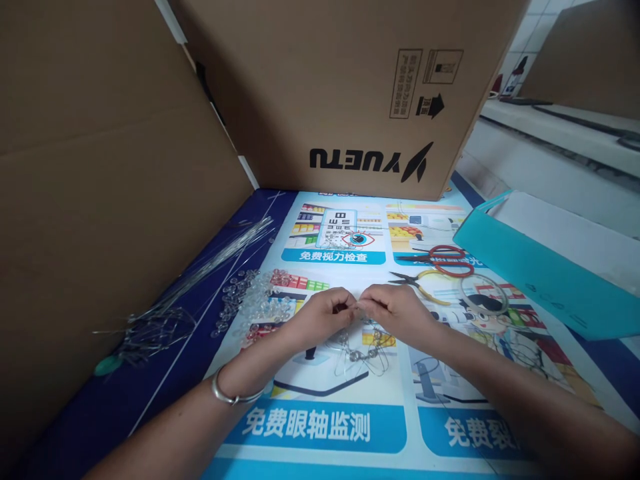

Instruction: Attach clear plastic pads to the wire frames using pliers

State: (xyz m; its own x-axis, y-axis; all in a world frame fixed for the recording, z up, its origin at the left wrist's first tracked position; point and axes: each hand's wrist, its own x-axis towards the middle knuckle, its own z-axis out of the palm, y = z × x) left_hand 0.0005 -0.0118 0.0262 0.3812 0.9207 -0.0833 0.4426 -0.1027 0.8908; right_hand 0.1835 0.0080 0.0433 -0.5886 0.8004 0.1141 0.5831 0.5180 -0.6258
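Observation:
My left hand (323, 320), with a metal bangle on its wrist, and my right hand (400, 310) meet fingertip to fingertip over the printed sheet. Both are closed in a pinch at the upper end of a beaded wire piece (371, 352). Clear round beads and loops of thin wire hang from it below my fingers. The exact spot being pinched is too small to make out. Left of my hands lies a spread of loose clear beads (260, 300).
A bundle of thin wires (225, 250) lies at left by a cardboard panel (115, 147). Red-handled scissors (450, 260), yellow-handled pliers (425, 287) and a wire coil (463, 293) lie to the right. Beyond stand a teal box (540, 267) and a large carton (340, 87).

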